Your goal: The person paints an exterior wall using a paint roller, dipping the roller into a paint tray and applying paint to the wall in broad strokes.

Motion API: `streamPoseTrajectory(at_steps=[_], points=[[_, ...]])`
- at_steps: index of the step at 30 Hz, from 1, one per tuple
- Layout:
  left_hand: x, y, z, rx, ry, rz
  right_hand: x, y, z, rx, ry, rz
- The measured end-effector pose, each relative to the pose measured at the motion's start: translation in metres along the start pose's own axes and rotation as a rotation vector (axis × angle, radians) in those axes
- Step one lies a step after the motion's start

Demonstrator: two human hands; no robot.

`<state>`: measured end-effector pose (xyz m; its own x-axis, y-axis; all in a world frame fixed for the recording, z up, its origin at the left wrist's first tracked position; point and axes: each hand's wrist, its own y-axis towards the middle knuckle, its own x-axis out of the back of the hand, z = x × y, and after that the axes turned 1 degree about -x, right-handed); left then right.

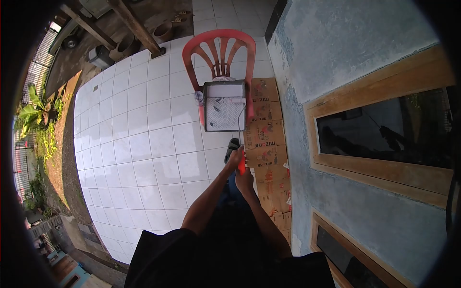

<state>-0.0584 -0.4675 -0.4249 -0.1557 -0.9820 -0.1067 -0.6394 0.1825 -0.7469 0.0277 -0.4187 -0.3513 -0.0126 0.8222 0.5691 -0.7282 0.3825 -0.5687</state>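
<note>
Both of my hands are closed round the orange handle of a paint roller (242, 164). My left hand (235, 158) grips it at the front, and my right hand (245, 179) holds it just behind, nearer my body. From the handle a thin metal rod runs forward to the roller's white head, which lies across a dark-rimmed paint tray (206, 115). White paint shows at the far end of the tray and over its ribbed slope. Under the tray is a red plastic chair (188, 55). A small clear container (199, 98) stands against the tray's left side.
Flattened cardboard (267, 127) covers the floor along the blue-grey wall (345, 53) on my right. Wood-framed windows (384, 165) are set in that wall. White floor tiles (139, 144) extend to the left, with plants (38, 110) beyond. A wooden post (137, 26) stands at the far left.
</note>
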Motion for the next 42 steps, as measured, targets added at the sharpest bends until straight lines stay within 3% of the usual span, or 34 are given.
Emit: streamPoseTrajectory(at_steps=[2,4,7,11,13,14,15,17,19,21,23,25,27,30,32,35,39,42], points=[[0.007,0.014,-0.013,-0.049,0.015,0.089,0.001,0.015,0.005,-0.001,-0.003,-0.013],[0.01,0.029,-0.025,0.136,0.128,0.149,0.005,0.029,0.005,-0.01,-0.008,-0.021],[0.021,0.052,-0.036,0.197,0.241,0.266,0.01,0.046,0.011,0.026,-0.077,-0.027],[0.034,0.07,-0.062,0.222,0.397,0.267,0.014,0.064,0.023,0.005,-0.066,-0.01],[0.055,0.077,-0.075,-0.006,0.533,0.365,0.012,0.068,0.027,-0.031,-0.066,0.006],[0.062,0.087,-0.087,0.058,0.611,0.345,0.012,0.069,0.031,-0.041,-0.063,0.007],[0.077,0.104,-0.088,-0.127,0.797,0.405,0.011,0.072,0.033,-0.049,-0.059,0.007],[0.104,0.126,-0.11,0.262,0.386,0.26,0.007,0.074,0.035,-0.07,-0.059,0.005],[0.15,0.159,-0.12,0.205,0.236,0.301,0.003,0.079,0.041,-0.1,-0.057,0.0],[0.172,0.161,-0.157,-0.073,0.228,0.198,-0.002,0.08,0.051,-0.162,-0.11,0.046],[0.208,0.211,-0.172,-0.239,0.412,0.1,-0.01,0.081,0.06,-0.218,-0.107,0.045],[0.205,0.198,-0.247,-0.287,0.751,-0.067,-0.025,0.087,0.064,-0.27,-0.16,0.114],[0.21,0.204,-0.296,-0.486,1.027,-0.101,-0.038,0.091,0.078,-0.335,-0.197,0.087],[0.223,0.24,-0.343,-0.613,1.085,-0.236,-0.054,0.096,0.102,-0.381,-0.183,0.027],[0.23,0.25,-0.364,-0.849,1.092,-0.491,-0.062,0.091,0.11,-0.372,-0.131,-0.011],[0.237,0.258,-0.381,-0.939,1.074,-0.544,-0.071,0.073,0.101,-0.284,-0.102,-0.019],[0.248,0.272,-0.377,-0.87,1.039,-0.329,-0.063,0.058,0.092,-0.266,-0.168,-0.046],[0.247,0.267,-0.379,-0.866,1.093,-0.319,-0.061,0.056,0.098,-0.255,-0.122,-0.046]])
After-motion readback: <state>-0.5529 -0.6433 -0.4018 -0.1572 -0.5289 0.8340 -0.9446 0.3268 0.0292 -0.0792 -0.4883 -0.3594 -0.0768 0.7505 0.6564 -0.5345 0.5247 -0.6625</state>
